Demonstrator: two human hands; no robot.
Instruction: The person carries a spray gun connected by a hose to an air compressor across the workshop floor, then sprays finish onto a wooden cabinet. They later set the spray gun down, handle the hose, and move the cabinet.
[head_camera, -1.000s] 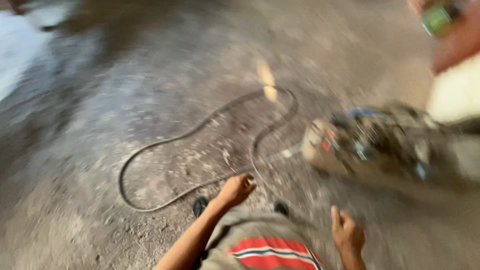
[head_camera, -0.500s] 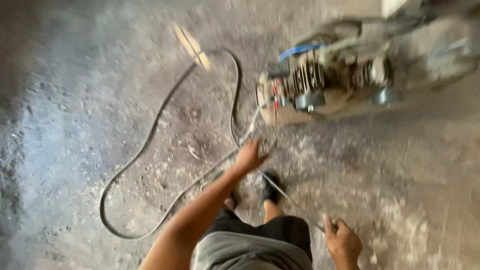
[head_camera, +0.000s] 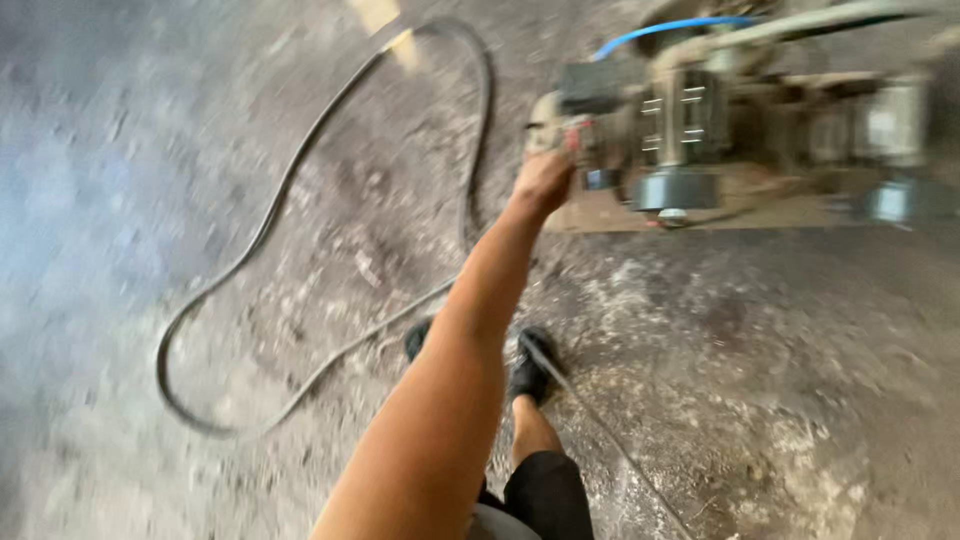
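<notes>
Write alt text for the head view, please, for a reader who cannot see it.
A person's left hand reaches out to the end of a dusty machine on a concrete floor. A dark hose loops across the floor beside it, and the person's black shoes show below.

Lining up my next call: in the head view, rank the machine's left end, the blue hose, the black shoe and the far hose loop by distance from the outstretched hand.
1. Machine's left end, at the left hand.
2. Blue hose, up and right.
3. Black shoe, below, beside the forearm.
4. Far hose loop, lower left on the floor.
</notes>
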